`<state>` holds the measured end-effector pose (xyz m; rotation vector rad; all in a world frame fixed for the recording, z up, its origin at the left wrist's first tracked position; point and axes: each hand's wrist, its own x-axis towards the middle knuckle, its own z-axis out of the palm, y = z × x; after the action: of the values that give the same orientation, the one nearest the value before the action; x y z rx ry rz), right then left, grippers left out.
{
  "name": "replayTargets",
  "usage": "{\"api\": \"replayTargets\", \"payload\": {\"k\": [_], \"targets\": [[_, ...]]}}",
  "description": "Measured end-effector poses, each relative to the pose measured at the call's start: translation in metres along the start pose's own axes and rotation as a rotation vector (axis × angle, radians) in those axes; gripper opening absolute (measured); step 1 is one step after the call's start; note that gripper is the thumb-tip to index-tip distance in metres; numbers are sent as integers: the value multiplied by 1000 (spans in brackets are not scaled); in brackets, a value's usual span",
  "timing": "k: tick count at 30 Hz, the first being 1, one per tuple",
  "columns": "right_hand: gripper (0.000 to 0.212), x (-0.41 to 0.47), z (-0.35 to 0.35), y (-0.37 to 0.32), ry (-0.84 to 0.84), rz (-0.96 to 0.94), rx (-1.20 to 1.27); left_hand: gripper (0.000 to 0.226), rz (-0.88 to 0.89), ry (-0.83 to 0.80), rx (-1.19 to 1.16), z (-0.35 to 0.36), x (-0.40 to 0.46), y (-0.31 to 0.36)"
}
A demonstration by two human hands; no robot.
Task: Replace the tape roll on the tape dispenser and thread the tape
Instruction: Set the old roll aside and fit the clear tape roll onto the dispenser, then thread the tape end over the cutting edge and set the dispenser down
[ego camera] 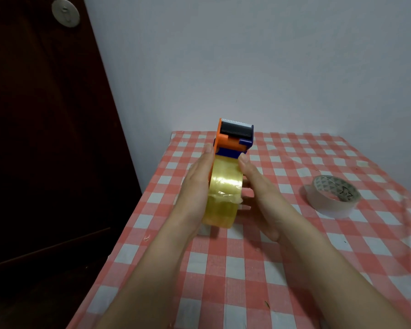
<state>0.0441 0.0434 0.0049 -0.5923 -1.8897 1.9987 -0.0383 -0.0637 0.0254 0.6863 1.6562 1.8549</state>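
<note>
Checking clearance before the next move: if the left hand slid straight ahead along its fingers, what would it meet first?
Likely the dispenser: the left hand already lies along the tape roll, fingertips beside its orange side.
</note>
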Motion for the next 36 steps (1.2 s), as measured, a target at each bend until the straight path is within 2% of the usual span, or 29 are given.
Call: {"api": "replayTargets", "payload": {"k": [3,5,8,10,12,14,16,19,22,25,27,30,33,34,36], "targets": [[95,2,-2,0,17,53,-49,56,-18,-36,33,-3,0,-2],[100,2,-4,0,9,80,-57,56,-63,-19,32,-1,-2,-1],[96,-2,-3,1,-38,62,-46,50,-104,63,7,1,-1,-3],[85,-4,-2,1,-134,47,-20,43,-97,148,-27,0,2,-5],[62,-8,-1,-3,-274,15,40,60,-129,200,-114,-3,5,-6],[61,-13,1,-5,-350,-47,27,86,-162,236,-199,-8,7,-6],[61,-14,1,-4,-306,-112,-20,96,-151,229,-241,-11,7,-5],[50,-14,1,-5,-205,-155,-98,115,-89,125,-259,-13,4,-2],[46,-16,2,-9,-156,-182,-39,119,37,48,-231,-14,-1,-1],[40,-16,0,-11,-133,-253,-117,129,122,-27,-151,-18,-2,-4],[37,-16,2,-12,-96,-310,-131,127,136,-78,-75,-21,-2,-6],[62,-14,3,-13,-45,-360,-125,120,138,-115,12,-23,-4,-6],[77,-14,1,-13,-40,-348,-119,113,156,-95,61,-20,-5,-8],[78,-14,0,-13,-41,-341,-125,111,169,-85,61,-19,-6,-8],[65,-13,-1,-13,-9,-343,-101,108,200,-66,60,-17,-6,-9]]}}
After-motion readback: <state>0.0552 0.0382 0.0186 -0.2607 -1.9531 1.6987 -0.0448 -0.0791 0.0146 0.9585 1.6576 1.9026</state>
